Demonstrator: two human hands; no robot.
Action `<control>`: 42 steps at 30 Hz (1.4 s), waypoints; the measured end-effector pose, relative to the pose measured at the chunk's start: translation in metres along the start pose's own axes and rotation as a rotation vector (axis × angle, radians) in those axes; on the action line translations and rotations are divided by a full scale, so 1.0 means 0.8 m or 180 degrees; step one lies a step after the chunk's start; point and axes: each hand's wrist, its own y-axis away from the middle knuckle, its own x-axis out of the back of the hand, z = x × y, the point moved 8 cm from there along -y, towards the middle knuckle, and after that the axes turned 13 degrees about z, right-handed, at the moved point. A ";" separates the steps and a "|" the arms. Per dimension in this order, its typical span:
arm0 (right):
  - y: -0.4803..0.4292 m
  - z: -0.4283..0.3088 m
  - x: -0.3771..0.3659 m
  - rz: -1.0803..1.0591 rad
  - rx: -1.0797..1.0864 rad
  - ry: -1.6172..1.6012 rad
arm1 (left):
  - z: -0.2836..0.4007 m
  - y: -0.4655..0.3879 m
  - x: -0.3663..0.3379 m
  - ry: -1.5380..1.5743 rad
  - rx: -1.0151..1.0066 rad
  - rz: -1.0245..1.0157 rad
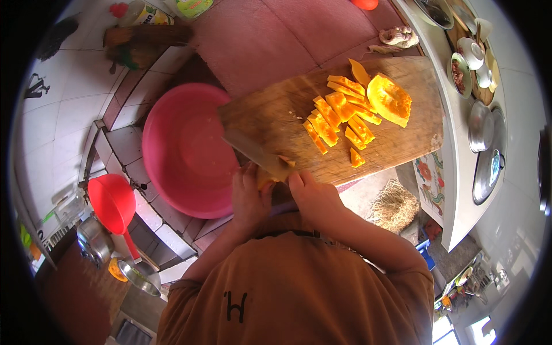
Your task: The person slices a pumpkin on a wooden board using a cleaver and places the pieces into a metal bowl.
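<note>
A kitchen knife point(256, 152) slants across the near edge of a wooden cutting board point(267, 108). My right hand point(317, 194) grips it at the handle end, and the handle itself is hidden. Just under the blade, my left hand point(251, 194) holds a pumpkin piece point(264, 177), mostly covered by the fingers. A small pumpkin bit point(286, 161) rests against the far side of the blade. Farther up the board lie several cut pumpkin strips point(324, 128). Beside them sits a larger hollowed pumpkin chunk point(389, 99), its inner side facing up.
A pink plastic basin point(189, 151) stands left of the board, partly under its corner. A red ladle point(112, 202) and metal pots point(94, 241) are farther left. The white counter point(457, 172) on the right carries bowls point(470, 53) and metal lids point(481, 125). A rag point(396, 38) lies behind the board.
</note>
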 end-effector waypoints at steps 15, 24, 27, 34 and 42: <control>0.051 0.051 0.029 -0.0253 -0.0756 -0.0452 | -0.002 0.015 0.000 0.0232 -0.0254 0.0025; 0.065 0.081 0.084 0.0849 -0.0963 -0.0652 | 0.025 -0.045 -0.035 -0.0072 0.0459 -0.0868; 0.075 0.088 0.092 0.1016 -0.1074 -0.0795 | 0.005 -0.083 -0.030 -0.0790 0.0695 -0.1279; 0.091 0.079 0.106 0.1330 -0.1119 -0.0984 | 0.033 -0.168 -0.071 -0.0331 -0.0844 -0.0778; 0.108 0.074 0.116 0.1568 -0.0992 -0.1050 | 0.028 -0.161 -0.091 0.0016 -0.0904 -0.0822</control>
